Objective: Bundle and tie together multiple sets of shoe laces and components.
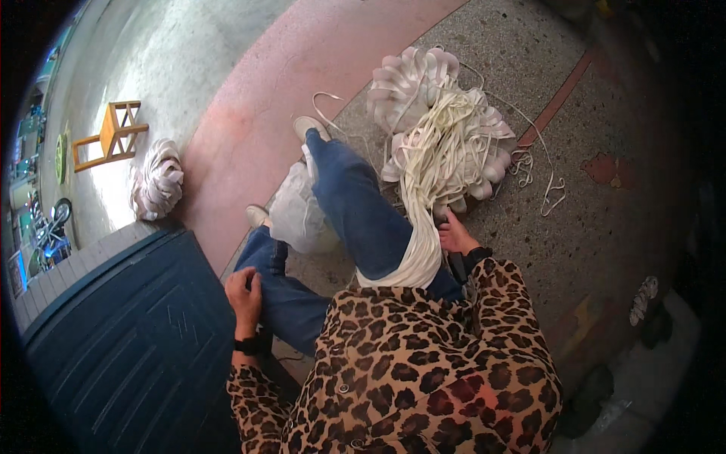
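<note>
Cream straps (420,198) drape over the right thigh (374,240); moving it could spill them. The left grip (243,296) curls loosely beside the right grip's (456,234) opposite knee; I cannot tell whether either holds anything. Beyond, pulling could knot strands over white cup stacks (398,92).

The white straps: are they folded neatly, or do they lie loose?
Loose: the straps drape over the thigh and lie tangled across the pile.

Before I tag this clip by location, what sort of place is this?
Probably the doorway of a home or small workshop: a dark blue panelled door at left, a motorbike beyond it, and a heap of pale straps on the speckled floor.
</note>
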`<state>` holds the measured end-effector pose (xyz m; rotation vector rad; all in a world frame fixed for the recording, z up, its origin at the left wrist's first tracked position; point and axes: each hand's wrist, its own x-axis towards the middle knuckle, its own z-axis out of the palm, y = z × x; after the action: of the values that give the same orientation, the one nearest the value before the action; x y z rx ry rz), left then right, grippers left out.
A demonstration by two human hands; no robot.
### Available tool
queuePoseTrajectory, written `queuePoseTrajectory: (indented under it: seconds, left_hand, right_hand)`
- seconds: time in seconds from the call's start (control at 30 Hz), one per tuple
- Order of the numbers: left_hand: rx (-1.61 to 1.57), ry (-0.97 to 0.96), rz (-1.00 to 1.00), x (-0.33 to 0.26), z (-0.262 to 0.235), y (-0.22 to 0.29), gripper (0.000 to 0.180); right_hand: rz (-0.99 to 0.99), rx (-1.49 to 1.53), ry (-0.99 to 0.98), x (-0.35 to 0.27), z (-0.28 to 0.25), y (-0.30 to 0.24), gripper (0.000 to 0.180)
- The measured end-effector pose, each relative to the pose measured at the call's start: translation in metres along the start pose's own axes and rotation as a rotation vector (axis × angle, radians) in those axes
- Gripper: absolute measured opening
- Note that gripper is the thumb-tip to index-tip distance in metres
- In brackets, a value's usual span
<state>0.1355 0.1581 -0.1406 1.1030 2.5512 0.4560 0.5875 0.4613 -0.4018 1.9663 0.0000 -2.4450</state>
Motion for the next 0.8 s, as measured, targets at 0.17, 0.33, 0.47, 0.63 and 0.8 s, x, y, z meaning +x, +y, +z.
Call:
queuePoseTrajectory:
  seconds: [0.17,0.33,0.47,0.63,0.8]
  left_hand:
    - [-0.226,-0.188,0.376,0.028,-0.019,0.127,0.038]
    - [-0.379,-0.361,0.561,0.023,0.026,0.203,0.068]
    - [-0.748,-0.493,0.392,0.017,0.031,0.238,0.088]
    - [-1.25,-0.85,0.088,-0.014,0.008,0.265,0.056]
    - [-1.09,-0.873,-0.115,-0.068,-0.093,0.199,0.033]
  right_hand:
    - [-0.155,0.084,-0.585,-0.042,0.081,0.002,0.065]
    - [-0.21,-0.097,-0.806,-0.129,0.155,-0.059,0.035]
    - [-0.342,-0.002,-0.837,-0.256,0.217,-0.057,0.027]
    - [-0.431,-0.081,-1.016,-0.326,0.27,-0.001,0.02]
    - [-0.219,0.309,-1.064,-0.279,0.232,-0.028,0.014]
